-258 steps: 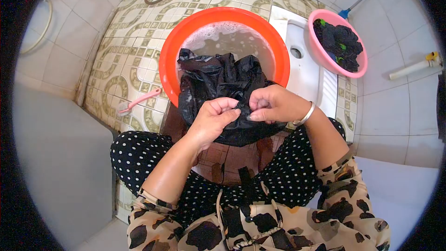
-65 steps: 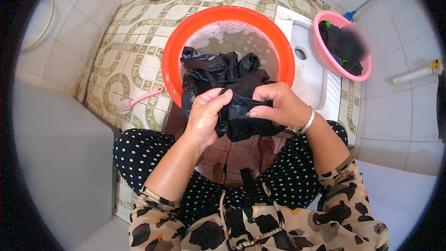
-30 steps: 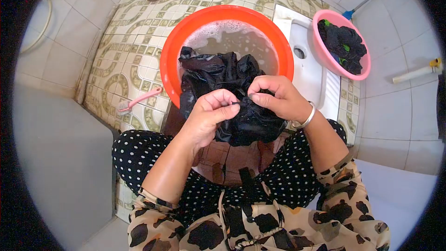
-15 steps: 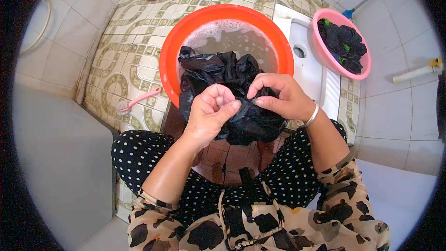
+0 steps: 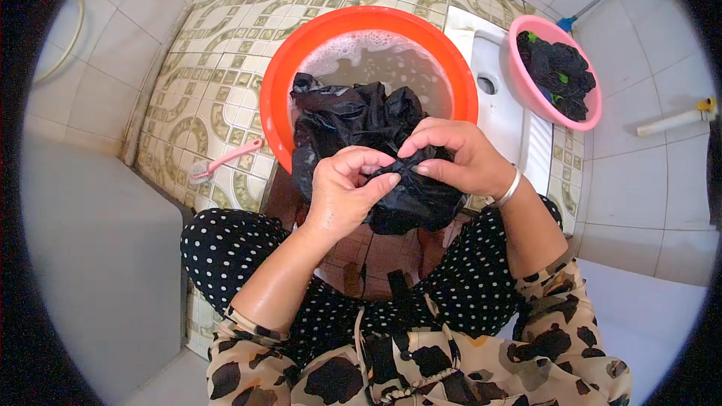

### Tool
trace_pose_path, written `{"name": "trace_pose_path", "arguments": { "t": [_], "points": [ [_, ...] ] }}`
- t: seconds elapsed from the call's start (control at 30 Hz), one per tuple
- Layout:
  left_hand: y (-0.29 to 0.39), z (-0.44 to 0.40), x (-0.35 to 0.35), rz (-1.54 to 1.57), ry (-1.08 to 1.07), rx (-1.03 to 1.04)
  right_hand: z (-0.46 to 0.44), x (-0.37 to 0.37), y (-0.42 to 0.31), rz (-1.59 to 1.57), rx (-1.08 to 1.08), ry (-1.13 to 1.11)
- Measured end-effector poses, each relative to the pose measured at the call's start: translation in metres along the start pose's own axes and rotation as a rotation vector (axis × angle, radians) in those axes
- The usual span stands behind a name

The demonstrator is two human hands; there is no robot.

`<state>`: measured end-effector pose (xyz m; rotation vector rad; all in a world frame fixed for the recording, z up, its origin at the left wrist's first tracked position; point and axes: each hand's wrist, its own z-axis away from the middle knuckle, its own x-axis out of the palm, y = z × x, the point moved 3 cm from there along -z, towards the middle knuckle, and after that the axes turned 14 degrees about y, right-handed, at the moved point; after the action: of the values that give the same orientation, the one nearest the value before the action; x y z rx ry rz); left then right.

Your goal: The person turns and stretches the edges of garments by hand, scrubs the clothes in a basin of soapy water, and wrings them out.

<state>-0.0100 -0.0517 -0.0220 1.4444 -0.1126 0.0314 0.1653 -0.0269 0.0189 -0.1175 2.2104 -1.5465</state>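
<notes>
Pinching a small fold of black cloth [image 5: 417, 207] at thumb and forefinger of both left hand [image 5: 335, 192] and right hand [image 5: 466, 159], equally near, with the bulk spread beneath the fingers and forward over the near rim into the orange-red tub [image 5: 277, 98]. Visible there, cloudy, foamy water [image 5: 357, 60]; in the pink basin [image 5: 532, 100] to the right, bunched dark clothes [image 5: 565, 68].
</notes>
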Motion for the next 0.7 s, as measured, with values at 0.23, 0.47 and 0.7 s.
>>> {"name": "trace_pose_path", "arguments": {
  "t": [0.23, 0.47, 0.7],
  "points": [
    [0.003, -0.002, -0.001, -0.15, -0.023, 0.085, 0.001, 0.004, 0.0, 0.127, -0.068, 0.025],
    [0.01, -0.004, -0.001, -0.222, -0.032, 0.127, 0.001, 0.006, -0.003, 0.212, -0.105, 0.036],
    [0.012, -0.006, -0.002, -0.224, -0.056, 0.116, 0.001, 0.006, -0.004, 0.214, -0.098, 0.049]
  ]
}}
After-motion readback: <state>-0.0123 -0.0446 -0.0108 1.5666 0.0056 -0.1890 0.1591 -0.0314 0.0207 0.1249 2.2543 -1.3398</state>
